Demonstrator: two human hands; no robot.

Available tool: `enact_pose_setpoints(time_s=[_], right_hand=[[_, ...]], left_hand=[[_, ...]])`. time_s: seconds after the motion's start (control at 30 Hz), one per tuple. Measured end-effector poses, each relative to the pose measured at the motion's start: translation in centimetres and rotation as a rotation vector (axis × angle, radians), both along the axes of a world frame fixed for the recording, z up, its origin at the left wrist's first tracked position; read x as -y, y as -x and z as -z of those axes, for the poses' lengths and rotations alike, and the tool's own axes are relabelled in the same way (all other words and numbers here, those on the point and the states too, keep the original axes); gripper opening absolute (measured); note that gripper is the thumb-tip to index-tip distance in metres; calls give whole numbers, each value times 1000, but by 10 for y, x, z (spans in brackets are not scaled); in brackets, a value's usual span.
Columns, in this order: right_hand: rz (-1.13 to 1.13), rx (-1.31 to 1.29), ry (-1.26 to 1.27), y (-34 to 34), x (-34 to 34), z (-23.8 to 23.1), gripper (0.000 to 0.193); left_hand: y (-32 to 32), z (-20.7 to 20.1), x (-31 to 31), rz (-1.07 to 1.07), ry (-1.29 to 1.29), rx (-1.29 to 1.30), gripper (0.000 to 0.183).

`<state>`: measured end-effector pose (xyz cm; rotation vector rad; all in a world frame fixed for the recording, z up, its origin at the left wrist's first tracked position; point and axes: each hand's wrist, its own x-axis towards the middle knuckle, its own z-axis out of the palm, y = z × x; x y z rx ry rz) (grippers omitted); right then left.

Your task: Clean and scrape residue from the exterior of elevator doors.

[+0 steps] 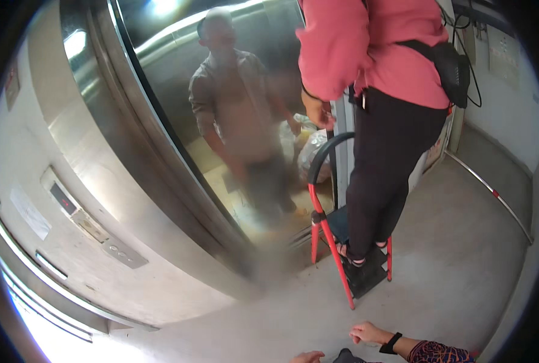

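Note:
My right hand (369,333) is at the bottom of the view, above the grey floor, with a black band on its wrist. Its fingers are curled in and nothing shows in them. Beside it, at the lower edge, my left hand (308,357) is mostly cut off, so its grip is hidden. Ahead of both hands stands a red and black step ladder (346,275). On its step is a person in a pink top and dark trousers (383,145), back turned to me, one arm hanging by the ladder's top rail.
Left of the ladder is an elevator doorway (154,115); a person in a grey shirt (239,109) stands inside by plastic bags (315,154). A call panel (91,224) is on the left wall. A pole (493,192) lies at right. Cables (472,78) hang at upper right.

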<state>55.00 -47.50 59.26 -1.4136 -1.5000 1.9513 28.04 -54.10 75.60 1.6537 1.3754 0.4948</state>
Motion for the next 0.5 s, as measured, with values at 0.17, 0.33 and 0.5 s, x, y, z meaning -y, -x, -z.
enact_pose_setpoints(time_s=[0.17, 0.33, 0.5], right_hand=[[-332, 314, -85, -34, 49, 4, 34], [-503, 643, -400, -115, 156, 114, 35], [-737, 816, -534, -103, 218, 132, 38]], left_hand=[[-1, -9, 39, -64, -24, 25, 18], [13, -1, 70, -19, 70, 76, 18], [33, 20, 104, -27, 64, 158, 19]])
